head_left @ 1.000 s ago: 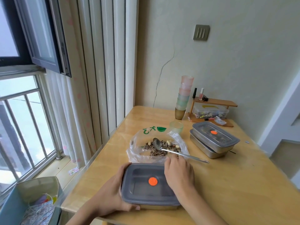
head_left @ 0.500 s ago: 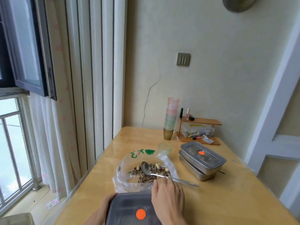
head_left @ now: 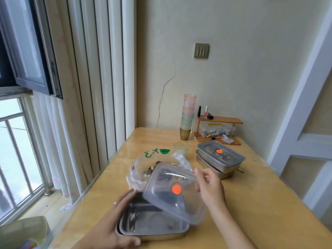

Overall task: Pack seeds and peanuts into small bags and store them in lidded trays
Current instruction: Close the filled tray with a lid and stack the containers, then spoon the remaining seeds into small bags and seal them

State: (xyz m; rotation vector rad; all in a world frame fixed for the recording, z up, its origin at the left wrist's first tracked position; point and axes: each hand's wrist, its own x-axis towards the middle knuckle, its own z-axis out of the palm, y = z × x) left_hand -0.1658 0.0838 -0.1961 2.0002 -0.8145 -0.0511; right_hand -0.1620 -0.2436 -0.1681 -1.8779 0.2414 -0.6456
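- Steel tray is sitting at the near edge of the wooden table, uncovered, with the left hand gripping its left rim, thumb lying along the front edge.
- Behind it, a clear plastic bag is lying spread open, holding seeds and peanuts.
- A grey translucent lid with an orange dot is hanging tilted above the tray, its far side raised and partly hiding the bag.
- The right hand is pinching the lid's right edge, fingers curled around it.
- A small green cup is standing beyond the bag.
- Two stacked trays, the top one lidded, are resting to the right.
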